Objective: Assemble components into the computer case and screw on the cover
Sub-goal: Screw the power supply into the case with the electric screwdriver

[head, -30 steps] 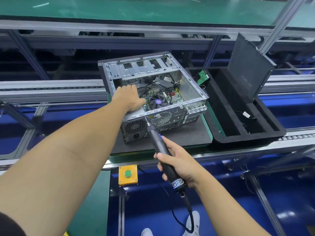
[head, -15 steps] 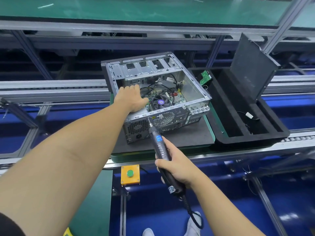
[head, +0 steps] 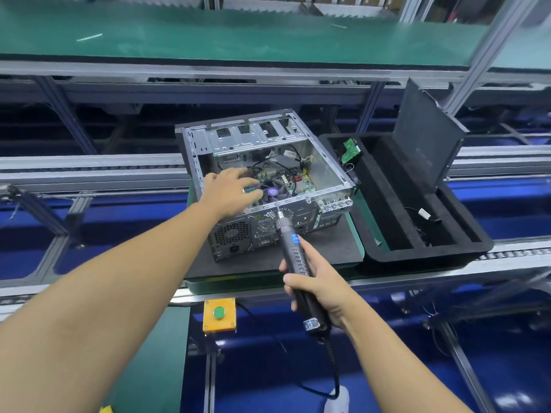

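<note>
An open metal computer case (head: pixel 325 165) lies on its side on a dark mat (head: pixel 334 248), its motherboard and a cooler fan (head: pixel 272 191) showing inside. My left hand (head: pixel 228 190) reaches over the case's near rim with fingers spread, beside the fan. My right hand (head: pixel 316 286) grips a black electric screwdriver (head: pixel 293 248) whose tip touches the top edge of the case's rear panel. A dark side cover (head: pixel 423 144) leans upright in the black foam tray (head: pixel 465 245) to the right.
The foam tray also holds a green circuit board (head: pixel 349 150) and a loose cable (head: pixel 425 214). A yellow box with a green button (head: pixel 219 313) hangs below the conveyor rail. A green shelf (head: pixel 238 37) runs across the back. The screwdriver's cord (head: pixel 335 371) drops toward the floor.
My left hand has shifted right from the case's left rim toward the fan, with fingers spread. The screwdriver tip stays at the rear panel's top edge.
</note>
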Demonstrator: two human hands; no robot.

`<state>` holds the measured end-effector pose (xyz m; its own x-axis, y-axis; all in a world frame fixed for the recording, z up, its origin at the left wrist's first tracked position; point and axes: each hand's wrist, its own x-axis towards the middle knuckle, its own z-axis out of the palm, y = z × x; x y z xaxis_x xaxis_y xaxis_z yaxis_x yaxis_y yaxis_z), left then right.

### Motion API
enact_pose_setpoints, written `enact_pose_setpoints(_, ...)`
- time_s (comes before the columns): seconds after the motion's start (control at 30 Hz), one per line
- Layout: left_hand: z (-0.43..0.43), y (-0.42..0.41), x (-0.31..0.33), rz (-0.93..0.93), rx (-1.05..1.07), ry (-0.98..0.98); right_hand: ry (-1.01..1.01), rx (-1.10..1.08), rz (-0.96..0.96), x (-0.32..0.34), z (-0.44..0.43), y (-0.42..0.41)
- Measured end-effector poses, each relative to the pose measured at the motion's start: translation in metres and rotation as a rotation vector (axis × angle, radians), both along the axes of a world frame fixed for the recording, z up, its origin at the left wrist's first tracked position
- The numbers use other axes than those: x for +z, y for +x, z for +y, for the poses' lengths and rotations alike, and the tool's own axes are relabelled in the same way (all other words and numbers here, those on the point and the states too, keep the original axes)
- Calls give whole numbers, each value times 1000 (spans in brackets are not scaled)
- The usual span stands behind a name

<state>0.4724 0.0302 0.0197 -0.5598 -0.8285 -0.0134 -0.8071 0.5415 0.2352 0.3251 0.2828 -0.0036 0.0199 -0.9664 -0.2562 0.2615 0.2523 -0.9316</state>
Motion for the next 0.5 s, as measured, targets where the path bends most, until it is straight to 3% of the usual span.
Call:
enact_pose_setpoints(0.3, 41, -14, 0, -240, -201, -281, 15, -77, -32, 25, -13, -47)
enact_pose_setpoints(0.5, 38, -30, -6, 164, -50, -370, -19, -77, -69, 28, -26, -91)
